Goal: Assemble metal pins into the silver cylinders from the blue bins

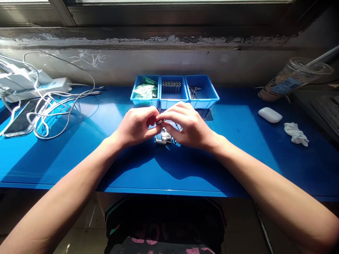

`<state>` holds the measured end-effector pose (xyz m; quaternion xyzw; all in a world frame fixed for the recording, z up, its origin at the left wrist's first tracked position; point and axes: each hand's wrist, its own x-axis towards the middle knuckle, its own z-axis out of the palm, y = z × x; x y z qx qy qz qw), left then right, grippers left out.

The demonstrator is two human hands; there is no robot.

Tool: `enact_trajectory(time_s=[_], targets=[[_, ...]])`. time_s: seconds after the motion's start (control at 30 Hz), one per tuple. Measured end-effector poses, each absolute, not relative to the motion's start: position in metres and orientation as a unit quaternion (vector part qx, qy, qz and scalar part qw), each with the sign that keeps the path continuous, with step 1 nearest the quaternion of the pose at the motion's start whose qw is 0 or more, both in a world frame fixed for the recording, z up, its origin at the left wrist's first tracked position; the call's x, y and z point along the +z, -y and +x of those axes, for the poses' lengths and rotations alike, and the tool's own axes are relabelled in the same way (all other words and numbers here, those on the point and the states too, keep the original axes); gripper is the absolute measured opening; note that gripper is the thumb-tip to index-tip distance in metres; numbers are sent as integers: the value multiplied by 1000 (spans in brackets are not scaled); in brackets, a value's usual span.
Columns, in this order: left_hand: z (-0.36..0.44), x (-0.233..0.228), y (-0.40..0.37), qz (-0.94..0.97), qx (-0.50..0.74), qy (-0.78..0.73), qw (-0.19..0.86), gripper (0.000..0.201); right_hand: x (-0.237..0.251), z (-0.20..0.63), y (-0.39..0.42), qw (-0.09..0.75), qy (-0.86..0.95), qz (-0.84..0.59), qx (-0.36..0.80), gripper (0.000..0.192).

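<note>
Your left hand (137, 125) and right hand (192, 125) pinch a small dark part (160, 122) between their fingertips, near some metal pieces (166, 135) — your fingers hide most of it. The label (288, 84) on the plastic cup (272, 82) is too small to read; pink lettering (138, 240) on your clothing (164, 215) runs off the bottom edge.

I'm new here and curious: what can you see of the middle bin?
The middle bin is a blue, open-topped box, apparently plastic, upright on the table between the left bin and the right bin. Its front wall is sunlit. Toward the back it holds dark cylinders, packed in rows, with shiny round ends facing up. The right hand hides a little of its front; I can't tell whether the bins touch.
</note>
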<state>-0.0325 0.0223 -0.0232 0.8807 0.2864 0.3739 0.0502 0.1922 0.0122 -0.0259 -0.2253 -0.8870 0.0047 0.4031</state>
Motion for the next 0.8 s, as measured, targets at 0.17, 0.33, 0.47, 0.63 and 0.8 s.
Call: enact_trajectory(time_s=[0.17, 0.33, 0.47, 0.63, 0.8], targets=[[-32, -25, -22, 883, 371, -281, 55, 12, -25, 192, -11, 400, 886, -236, 18, 15], [-31, -27, -23, 879, 382, -280, 54, 11, -22, 192, -11, 413, 873, -260, 23, 14], [-30, -25, -21, 879, 380, -284, 47, 11, -21, 191, -10, 417, 867, -272, 28, 12], [-29, -23, -17, 878, 383, -283, 47, 11, -18, 191, -8, 413, 863, -290, 27, 17], [-26, -21, -19, 881, 376, -283, 46, 12, -20, 192, -8, 406, 864, -296, 30, 18]])
